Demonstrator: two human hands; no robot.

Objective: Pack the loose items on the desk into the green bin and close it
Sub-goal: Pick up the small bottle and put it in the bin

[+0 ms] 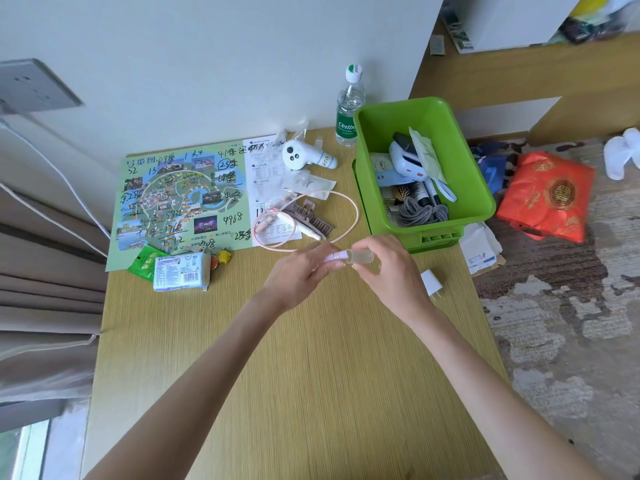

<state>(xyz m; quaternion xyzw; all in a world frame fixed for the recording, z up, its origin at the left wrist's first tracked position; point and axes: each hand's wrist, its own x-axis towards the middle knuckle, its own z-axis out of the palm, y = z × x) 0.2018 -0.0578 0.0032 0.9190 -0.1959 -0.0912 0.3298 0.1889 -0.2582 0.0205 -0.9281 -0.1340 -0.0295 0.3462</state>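
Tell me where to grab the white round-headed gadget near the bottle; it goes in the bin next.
Take the white gadget by its labelled handle, from above on its right: slim, lying flat, it points toward the green bin.

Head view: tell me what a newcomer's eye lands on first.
The bright green bin stands at the right edge of the desk, partly filled. In the middle, the left hand and right hand hold a small lilac tube between them. At left lies a colourful map scribbled with black numbers.

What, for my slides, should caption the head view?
Left hand and right hand hold a pink tube near the green bin.
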